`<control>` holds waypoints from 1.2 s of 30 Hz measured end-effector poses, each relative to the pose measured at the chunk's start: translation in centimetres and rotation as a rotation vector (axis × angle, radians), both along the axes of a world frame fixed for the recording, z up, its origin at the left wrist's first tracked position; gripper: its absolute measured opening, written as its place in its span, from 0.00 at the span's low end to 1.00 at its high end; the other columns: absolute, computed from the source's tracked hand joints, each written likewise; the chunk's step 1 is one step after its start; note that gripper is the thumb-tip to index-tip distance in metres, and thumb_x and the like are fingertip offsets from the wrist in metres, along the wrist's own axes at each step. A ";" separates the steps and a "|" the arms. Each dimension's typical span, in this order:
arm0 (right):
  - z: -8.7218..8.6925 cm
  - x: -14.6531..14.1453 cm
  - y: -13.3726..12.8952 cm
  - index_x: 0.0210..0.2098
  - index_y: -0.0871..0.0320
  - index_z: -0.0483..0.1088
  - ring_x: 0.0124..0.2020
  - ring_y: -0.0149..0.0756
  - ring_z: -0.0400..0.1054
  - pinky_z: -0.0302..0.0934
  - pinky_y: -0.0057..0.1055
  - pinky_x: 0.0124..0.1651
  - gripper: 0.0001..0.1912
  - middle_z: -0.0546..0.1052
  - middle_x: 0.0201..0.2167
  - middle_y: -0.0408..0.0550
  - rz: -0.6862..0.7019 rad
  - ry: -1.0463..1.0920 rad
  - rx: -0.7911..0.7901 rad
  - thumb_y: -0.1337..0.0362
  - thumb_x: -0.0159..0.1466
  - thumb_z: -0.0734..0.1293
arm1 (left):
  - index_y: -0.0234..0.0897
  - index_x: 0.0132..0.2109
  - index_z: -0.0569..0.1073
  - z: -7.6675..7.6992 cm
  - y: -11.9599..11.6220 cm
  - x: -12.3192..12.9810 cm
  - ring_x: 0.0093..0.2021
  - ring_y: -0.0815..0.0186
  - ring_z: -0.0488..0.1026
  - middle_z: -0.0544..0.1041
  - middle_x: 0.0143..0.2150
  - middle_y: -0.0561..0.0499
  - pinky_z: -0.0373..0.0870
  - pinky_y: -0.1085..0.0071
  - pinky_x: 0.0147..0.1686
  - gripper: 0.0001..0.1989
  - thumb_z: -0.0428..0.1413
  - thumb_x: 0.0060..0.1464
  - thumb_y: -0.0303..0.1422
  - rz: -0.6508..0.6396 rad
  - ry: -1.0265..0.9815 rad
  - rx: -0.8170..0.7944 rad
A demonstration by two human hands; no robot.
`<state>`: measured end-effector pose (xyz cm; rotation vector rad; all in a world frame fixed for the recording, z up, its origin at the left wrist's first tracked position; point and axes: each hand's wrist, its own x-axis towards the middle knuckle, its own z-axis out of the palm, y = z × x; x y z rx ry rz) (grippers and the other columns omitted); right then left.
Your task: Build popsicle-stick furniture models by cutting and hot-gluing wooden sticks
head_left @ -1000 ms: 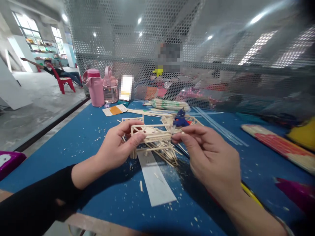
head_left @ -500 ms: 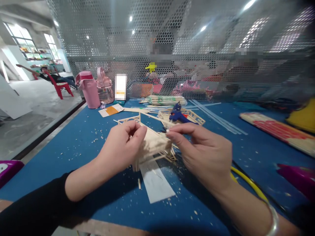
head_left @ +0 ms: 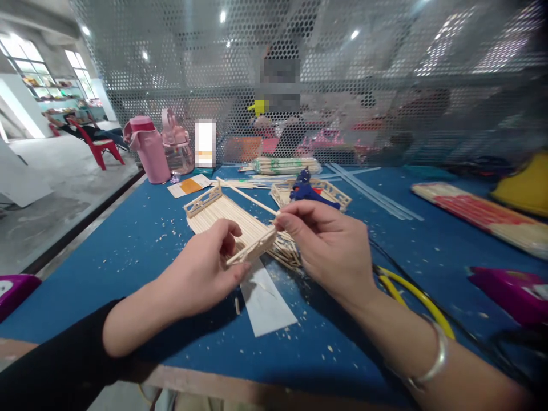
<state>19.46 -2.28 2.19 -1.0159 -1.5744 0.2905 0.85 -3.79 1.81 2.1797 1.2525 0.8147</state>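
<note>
The left hand (head_left: 199,265) covers part of the stick model (head_left: 222,209); what the right hand (head_left: 331,245) pinches at the model's corner is too small to tell. Left of the model, the view's edge crops a purple object (head_left: 20,292); behind the model, shapes (head_left: 334,147) beyond the mesh (head_left: 184,65) blur.

The tabletop (head_left: 132,214) is showing blue with pale flecks; the stick model (head_left: 226,214) is showing cream with stripes; near the far left corner, a thermos jug (head_left: 153,157) is showing pink.

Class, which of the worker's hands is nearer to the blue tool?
Right: the right hand is just in front of the blue tool; the left hand is farther off, leftward.
</note>
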 end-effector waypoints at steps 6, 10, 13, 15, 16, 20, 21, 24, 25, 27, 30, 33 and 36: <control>0.8 1.1 1.0 0.29 0.55 0.72 0.26 0.28 0.71 0.67 0.26 0.30 0.06 0.77 0.24 0.41 0.093 0.206 -0.014 0.60 0.60 0.69 | 0.37 0.46 0.67 1.4 1.0 0.3 0.32 0.67 0.68 0.70 0.31 0.54 0.66 0.67 0.35 0.14 0.58 0.52 0.31 -0.005 -0.305 -0.067; 1.1 2.0 1.1 0.32 0.53 0.72 0.29 0.31 0.74 0.70 0.31 0.35 0.09 0.78 0.28 0.41 0.118 0.335 0.026 0.55 0.60 0.69 | 0.37 0.46 0.67 2.2 1.6 0.5 0.30 0.70 0.69 0.68 0.29 0.56 0.69 0.71 0.33 0.15 0.59 0.51 0.30 0.004 -0.596 -0.085; 1.2 1.7 -0.1 0.31 0.52 0.72 0.28 0.31 0.73 0.68 0.32 0.35 0.04 0.78 0.27 0.40 -0.053 0.093 0.149 0.60 0.61 0.69 | 0.36 0.44 0.67 1.9 1.9 0.6 0.29 0.72 0.68 0.67 0.28 0.57 0.69 0.74 0.33 0.13 0.60 0.51 0.30 0.030 -0.705 -0.087; 1.2 1.3 -0.9 0.31 0.52 0.72 0.30 0.32 0.72 0.66 0.33 0.37 0.02 0.78 0.28 0.41 -0.161 -0.136 0.298 0.65 0.61 0.68 | 0.36 0.44 0.68 1.5 1.9 0.7 0.30 0.72 0.69 0.68 0.28 0.57 0.69 0.74 0.34 0.13 0.60 0.51 0.30 0.039 -0.744 -0.067; 1.3 1.1 -1.2 0.31 0.52 0.72 0.32 0.33 0.72 0.66 0.34 0.38 0.03 0.78 0.29 0.41 -0.180 -0.240 0.369 0.66 0.61 0.68 | 0.36 0.44 0.68 1.3 1.9 0.8 0.31 0.71 0.69 0.70 0.29 0.56 0.70 0.74 0.35 0.12 0.60 0.52 0.30 0.041 -0.759 -0.057; 1.3 0.5 -1.5 0.31 0.53 0.73 0.31 0.35 0.72 0.63 0.36 0.37 0.02 0.79 0.28 0.43 -0.154 -0.489 0.498 0.66 0.60 0.69 | 0.37 0.44 0.69 0.6 1.8 1.1 0.33 0.70 0.71 0.73 0.32 0.54 0.69 0.73 0.35 0.12 0.60 0.53 0.32 0.041 -0.783 -0.027; 1.3 0.5 -1.5 0.30 0.53 0.73 0.30 0.35 0.71 0.62 0.36 0.37 0.02 0.78 0.27 0.43 -0.157 -0.510 0.506 0.66 0.60 0.70 | 0.37 0.44 0.69 0.5 1.8 1.2 0.33 0.70 0.71 0.73 0.32 0.54 0.69 0.74 0.35 0.12 0.60 0.53 0.32 0.040 -0.785 -0.022; 1.2 0.3 -1.2 0.30 0.54 0.73 0.29 0.35 0.71 0.61 0.37 0.37 0.02 0.78 0.26 0.43 -0.174 -0.531 0.519 0.66 0.59 0.70 | 0.37 0.44 0.69 0.3 1.7 1.3 0.33 0.70 0.70 0.73 0.32 0.54 0.68 0.74 0.35 0.12 0.60 0.54 0.33 0.029 -0.794 -0.022; 1.2 0.2 -1.2 0.30 0.54 0.73 0.29 0.35 0.71 0.60 0.37 0.37 0.02 0.78 0.25 0.43 -0.179 -0.528 0.518 0.66 0.59 0.70 | 0.38 0.44 0.69 0.2 1.7 1.4 0.33 0.70 0.70 0.73 0.32 0.54 0.68 0.74 0.35 0.11 0.60 0.54 0.33 0.025 -0.795 -0.022; 1.3 0.1 -1.2 0.29 0.53 0.73 0.29 0.36 0.71 0.60 0.38 0.38 0.03 0.78 0.25 0.43 -0.180 -0.512 0.505 0.66 0.59 0.70 | 0.38 0.44 0.69 0.1 1.6 1.4 0.33 0.70 0.70 0.73 0.33 0.54 0.68 0.74 0.35 0.11 0.60 0.54 0.32 0.017 -0.792 -0.014; 1.3 -0.2 -1.2 0.28 0.52 0.73 0.28 0.35 0.71 0.60 0.38 0.37 0.04 0.78 0.24 0.41 -0.175 -0.483 0.461 0.66 0.60 0.69 | 0.38 0.44 0.69 0.0 1.5 1.5 0.34 0.69 0.71 0.73 0.34 0.53 0.69 0.73 0.36 0.11 0.60 0.54 0.32 0.008 -0.793 0.000; 1.4 -0.3 -1.1 0.27 0.52 0.73 0.27 0.35 0.70 0.59 0.38 0.36 0.05 0.78 0.24 0.41 -0.173 -0.476 0.439 0.66 0.60 0.69 | 0.39 0.44 0.69 0.0 1.4 1.5 0.35 0.68 0.71 0.73 0.35 0.53 0.69 0.73 0.36 0.11 0.60 0.54 0.32 0.005 -0.792 0.010; 1.4 -0.3 -1.1 0.28 0.53 0.73 0.26 0.34 0.70 0.59 0.37 0.36 0.04 0.78 0.24 0.40 -0.179 -0.467 0.434 0.65 0.60 0.69 | 0.39 0.44 0.69 -0.1 1.4 1.5 0.35 0.68 0.71 0.73 0.35 0.53 0.69 0.73 0.36 0.11 0.60 0.53 0.33 -0.002 -0.801 0.002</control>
